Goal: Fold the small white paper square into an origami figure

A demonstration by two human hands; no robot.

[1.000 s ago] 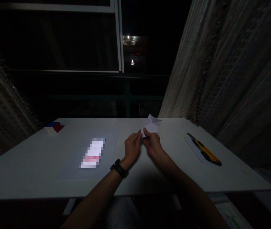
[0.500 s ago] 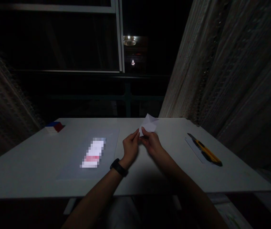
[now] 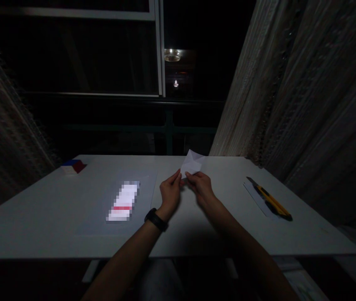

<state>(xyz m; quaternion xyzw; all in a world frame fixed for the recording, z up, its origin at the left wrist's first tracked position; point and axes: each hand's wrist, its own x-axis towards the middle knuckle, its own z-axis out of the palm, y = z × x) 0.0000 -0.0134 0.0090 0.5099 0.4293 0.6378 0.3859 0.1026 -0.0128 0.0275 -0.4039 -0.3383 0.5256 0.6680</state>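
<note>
A small folded piece of white paper point(image 3: 193, 161) is held up over the middle of the table, its creases and pointed corner showing. My left hand point(image 3: 170, 192), with a black watch point(image 3: 156, 220) on the wrist, pinches the paper's lower left edge. On the lower right side, my right hand point(image 3: 200, 185) grips the same paper, its thumb lying on the near face. The fingertips of both hands are close together, and those behind the paper are partly hidden.
On the white table point(image 3: 40, 225), a lit, blurred-out phone point(image 3: 123, 201) lies on a paper sheet point(image 3: 93, 223) at left. A coloured cube point(image 3: 73, 166) sits far left. A yellow and black utility knife point(image 3: 270, 200) rests on white paper point(image 3: 255, 198) at right. Curtains point(image 3: 247, 79) flank the window.
The folded paper has shifted slightly left and turned, showing more of its creased face. Both hands still hold it, and the right thumb sits a little lower.
</note>
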